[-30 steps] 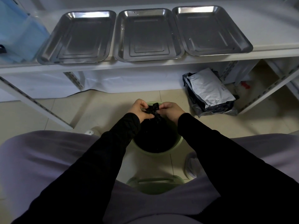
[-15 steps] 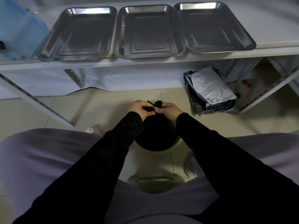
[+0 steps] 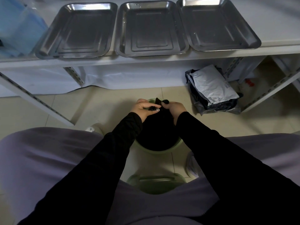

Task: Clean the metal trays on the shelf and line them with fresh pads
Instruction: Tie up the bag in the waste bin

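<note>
The black bag (image 3: 155, 133) hides most of the green bin (image 3: 161, 151).

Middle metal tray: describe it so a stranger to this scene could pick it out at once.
Find the white shelf across the top of the view. Along it lie a left tray, the middle tray and a right tray. Only the middle one has a neighbour on each side.

Storage/utility rm: slotted-steel rack shelf (image 3: 279, 26) w/ metal trays (image 3: 151, 28), tiled floor (image 3: 105, 108), mailer bags (image 3: 212, 86) on it.
</note>
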Demonstrator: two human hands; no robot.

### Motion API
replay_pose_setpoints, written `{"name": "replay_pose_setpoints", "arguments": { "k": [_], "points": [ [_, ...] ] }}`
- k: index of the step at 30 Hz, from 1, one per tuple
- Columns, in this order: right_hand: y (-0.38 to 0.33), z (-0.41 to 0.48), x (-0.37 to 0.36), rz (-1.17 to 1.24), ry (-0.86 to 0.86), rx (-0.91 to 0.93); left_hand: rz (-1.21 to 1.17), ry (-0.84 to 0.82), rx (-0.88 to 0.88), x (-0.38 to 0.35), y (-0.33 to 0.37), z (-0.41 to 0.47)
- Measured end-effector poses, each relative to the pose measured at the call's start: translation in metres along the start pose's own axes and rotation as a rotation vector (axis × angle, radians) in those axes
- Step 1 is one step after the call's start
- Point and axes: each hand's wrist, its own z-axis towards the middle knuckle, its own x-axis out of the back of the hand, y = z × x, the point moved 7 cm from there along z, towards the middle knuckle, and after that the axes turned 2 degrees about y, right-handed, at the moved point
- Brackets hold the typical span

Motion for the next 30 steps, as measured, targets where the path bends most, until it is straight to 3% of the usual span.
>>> {"name": "replay_pose_setpoints", "arguments": {
  "k": [7,12,15,20,30],
  "points": [
    [-0.004,0.006,0.001,-0.073,0.110,0.037,-0.050,-0.151,0.152,-0.007,-0.012,-0.004],
    [0.001,0.005,0.011,-0.011,0.201,0.065,0.117,-0.200,0.291,-0.010,-0.024,-0.007],
    [0.001,0.005,0.018,0.021,0.232,0.076,0.175,-0.180,0.375,-0.008,-0.029,-0.009],
    [0.008,0.006,0.018,0.146,0.218,-0.009,0.078,-0.122,0.489,-0.003,-0.036,-0.013],
    [0.013,0.005,0.013,0.298,0.189,-0.142,0.039,-0.050,0.591,0.006,-0.041,-0.013]
  ]
}}
